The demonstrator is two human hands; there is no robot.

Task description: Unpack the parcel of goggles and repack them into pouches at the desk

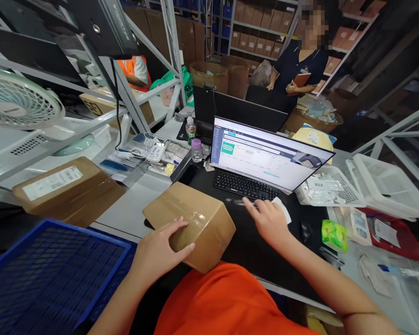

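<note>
My left hand (pixel 164 249) grips the near left corner of a closed brown cardboard box (pixel 186 211), thumb and fingers spread around it. Clear tape runs over the box's top, and it sits tilted at the desk's front edge, close to my orange shirt. To the right of the box, my right hand (pixel 270 221) is closed around a slim dark tool (pixel 235 202), which points toward the box without touching it. Motion blur hides the tool's exact kind. A white piece of paper (pixel 282 210) shows beside that hand, above the black desk mat (pixel 244 246).
Beyond my hands stand a keyboard (pixel 244 184) and a lit monitor (pixel 268 151). Left are another taped carton (pixel 70 190), a blue crate (pixel 52 274) and a fan (pixel 17 104). White baskets (pixel 335 186) stand right. A person (pixel 298 70) stands behind the monitors.
</note>
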